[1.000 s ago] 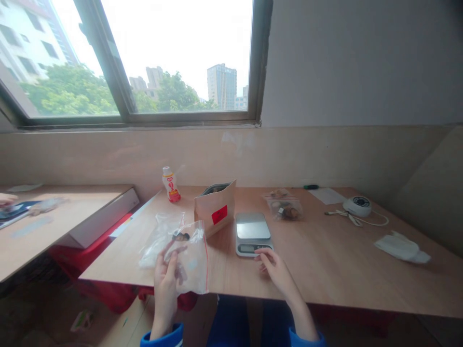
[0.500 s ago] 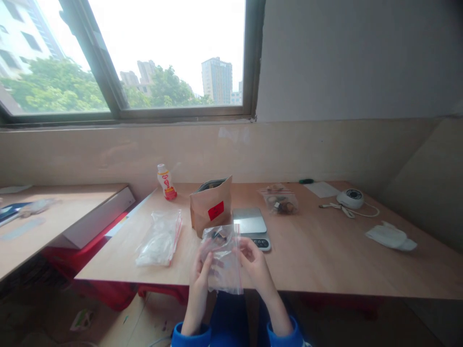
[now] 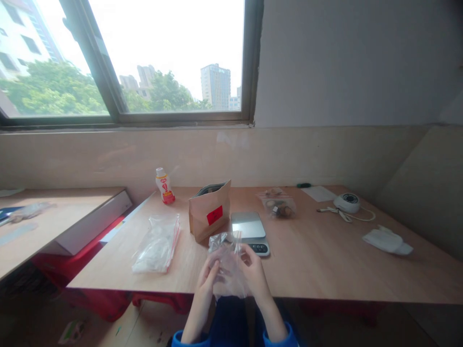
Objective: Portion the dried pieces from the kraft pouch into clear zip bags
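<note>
Both hands hold a clear zip bag [image 3: 229,279] just over the table's front edge. My left hand [image 3: 207,275] is closed on its left side, the thumb lying over the plastic. On the other side, my right hand [image 3: 252,265] pinches the bag near its zip strip. The plastic is crumpled, and whether anything lies inside is hard to make out. Right behind it stand an open brown paper pouch [image 3: 200,219] with a red label and a kitchen scale [image 3: 249,225], its plate bare and its front panel partly hidden by my right hand.
A stack of clear zip bags [image 3: 154,250] lies to the left, with a drink bottle [image 3: 165,187] behind it. A filled zip bag [image 3: 278,205] rests right of the scale. Farther right are a white dome camera [image 3: 347,202] with its cable and a white folded item [image 3: 387,239].
The zip bag has become more crumpled between my hands and sits slightly lower and to the right. My right hand has drawn in closer. The view has tilted up a little.
</note>
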The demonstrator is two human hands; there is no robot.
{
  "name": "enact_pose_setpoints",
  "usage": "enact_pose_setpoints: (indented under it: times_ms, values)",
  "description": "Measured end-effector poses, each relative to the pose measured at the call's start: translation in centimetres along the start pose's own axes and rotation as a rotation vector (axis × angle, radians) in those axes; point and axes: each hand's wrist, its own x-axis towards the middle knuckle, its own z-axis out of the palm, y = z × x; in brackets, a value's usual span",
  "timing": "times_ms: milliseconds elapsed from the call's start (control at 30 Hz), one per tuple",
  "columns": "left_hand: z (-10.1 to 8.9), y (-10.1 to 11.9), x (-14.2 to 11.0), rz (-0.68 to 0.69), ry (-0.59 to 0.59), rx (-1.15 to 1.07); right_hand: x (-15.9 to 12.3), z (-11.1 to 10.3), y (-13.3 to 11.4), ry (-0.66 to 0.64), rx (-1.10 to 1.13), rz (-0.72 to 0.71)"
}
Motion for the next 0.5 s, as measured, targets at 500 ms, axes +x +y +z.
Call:
enact_pose_setpoints:
  times_ms: [500]
  values:
    - [-2.9,0.2,0.7,0.047,0.18,-0.059,0.9,-1.8,-0.8,0.134,-0.093,-0.111]
